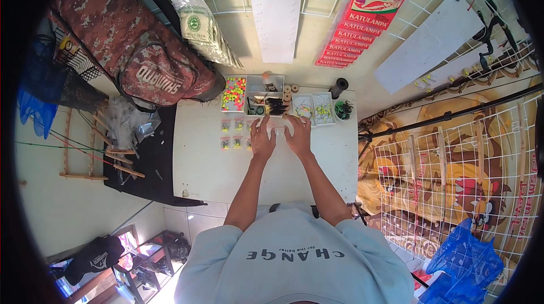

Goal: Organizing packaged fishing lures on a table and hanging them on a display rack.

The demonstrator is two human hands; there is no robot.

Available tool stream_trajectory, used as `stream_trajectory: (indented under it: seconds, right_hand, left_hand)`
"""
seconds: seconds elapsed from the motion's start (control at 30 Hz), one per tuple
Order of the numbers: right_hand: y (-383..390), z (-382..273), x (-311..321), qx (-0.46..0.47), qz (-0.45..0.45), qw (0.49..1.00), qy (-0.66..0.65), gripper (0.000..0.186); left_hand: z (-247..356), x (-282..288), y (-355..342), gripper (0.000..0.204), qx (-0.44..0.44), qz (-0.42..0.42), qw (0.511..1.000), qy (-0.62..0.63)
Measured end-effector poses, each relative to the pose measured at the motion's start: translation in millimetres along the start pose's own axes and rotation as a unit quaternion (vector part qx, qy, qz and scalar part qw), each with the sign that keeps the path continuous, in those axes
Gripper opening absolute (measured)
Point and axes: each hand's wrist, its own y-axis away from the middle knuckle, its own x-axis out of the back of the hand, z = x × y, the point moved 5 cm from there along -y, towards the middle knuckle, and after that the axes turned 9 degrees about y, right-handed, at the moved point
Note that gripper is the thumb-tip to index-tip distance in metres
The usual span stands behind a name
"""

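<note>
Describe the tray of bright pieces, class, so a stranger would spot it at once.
Find the white table, then the row of containers along its far edge. The leftmost is a white tray. Unlike its neighbours, it is strewn with many small pink and yellow pieces.

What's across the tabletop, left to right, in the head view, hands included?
Pink and yellow beads → left hand → translucent plastic → right hand → small yellow-green pieces → green stringy pieces.
</note>
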Motion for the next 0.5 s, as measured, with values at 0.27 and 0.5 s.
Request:
stream_trajectory:
  seconds: [0.27,0.5]
  right_hand:
    - [-9.9,-2.5,-7.1,-0.037,0.056,0.998,0.001,0.025]
    - [-13.7,-1.7,-13.3,-0.097,0.074,0.992,-0.025,0.02]
  left_hand:
    - [-9.5,0.8,-8.5,0.053,-0.035,-0.003,0.999,0.0]
    - [-15.7,3.6,-12.6,0.045,-0.036,-0.021,0.999,0.03]
